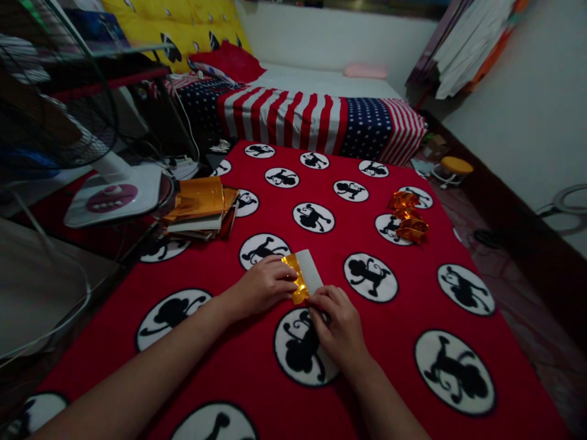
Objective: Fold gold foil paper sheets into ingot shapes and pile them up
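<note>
L hand (270, 280) on gold sheet (300, 294), grip unclr; R hand (339, 321) pinching edge; stack (199, 198) L, foil (409, 217) R

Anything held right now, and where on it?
Yes: a small gold-and-white foil sheet. The left hand is on its gold left side, the right hand at its near end.

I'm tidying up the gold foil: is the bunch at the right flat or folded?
Not flat: the gold bunch shows uneven, glinting bends, unlike the flatter stack at left. Neatly folded or crumpled, I cannot tell.
</note>
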`<state>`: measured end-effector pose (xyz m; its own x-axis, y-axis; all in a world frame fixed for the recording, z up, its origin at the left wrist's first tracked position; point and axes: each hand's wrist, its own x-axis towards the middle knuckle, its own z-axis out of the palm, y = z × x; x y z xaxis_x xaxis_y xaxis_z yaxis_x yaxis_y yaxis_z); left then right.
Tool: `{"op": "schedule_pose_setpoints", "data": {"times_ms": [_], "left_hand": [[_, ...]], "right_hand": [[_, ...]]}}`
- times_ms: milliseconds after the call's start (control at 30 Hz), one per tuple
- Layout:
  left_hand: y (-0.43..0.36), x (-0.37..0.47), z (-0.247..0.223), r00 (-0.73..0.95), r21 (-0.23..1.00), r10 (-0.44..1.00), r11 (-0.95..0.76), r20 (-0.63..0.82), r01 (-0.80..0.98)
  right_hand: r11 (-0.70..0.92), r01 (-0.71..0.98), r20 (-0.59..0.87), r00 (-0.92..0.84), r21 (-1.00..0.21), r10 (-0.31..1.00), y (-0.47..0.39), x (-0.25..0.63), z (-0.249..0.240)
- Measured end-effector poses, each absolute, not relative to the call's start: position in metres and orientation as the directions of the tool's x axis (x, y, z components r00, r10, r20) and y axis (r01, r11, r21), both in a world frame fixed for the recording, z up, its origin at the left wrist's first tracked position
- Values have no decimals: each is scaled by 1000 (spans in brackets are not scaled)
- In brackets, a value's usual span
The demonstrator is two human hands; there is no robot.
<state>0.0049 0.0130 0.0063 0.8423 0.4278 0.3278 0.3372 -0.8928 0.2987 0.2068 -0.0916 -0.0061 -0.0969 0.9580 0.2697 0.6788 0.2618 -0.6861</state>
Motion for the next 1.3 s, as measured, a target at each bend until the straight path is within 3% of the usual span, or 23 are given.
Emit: {"op": "schedule_pose_setpoints", "data": {"times_ms": [100,300,833,1067,1300], "left_hand": [[9,5,3,847,341,393,-899,357,273],[-3,2,5,799,450,488,-836,351,314],[-9,8,8,750,471,588,-777,303,418],[-5,8,-3,725,447,586,-791,362,417],[-4,10,-7,677,533,634,-744,373,403]], "right_hand": [[249,683,263,-86,-687,961,-91,207,-6],[201,691,218,-64,-695,974,-87,208,-6],[34,691,54,7,-722,999,-78,209,0],[30,681,77,38,-732,996,-79,207,-4],[72,630,160,83,-773,984,-80,205,-9]]}}
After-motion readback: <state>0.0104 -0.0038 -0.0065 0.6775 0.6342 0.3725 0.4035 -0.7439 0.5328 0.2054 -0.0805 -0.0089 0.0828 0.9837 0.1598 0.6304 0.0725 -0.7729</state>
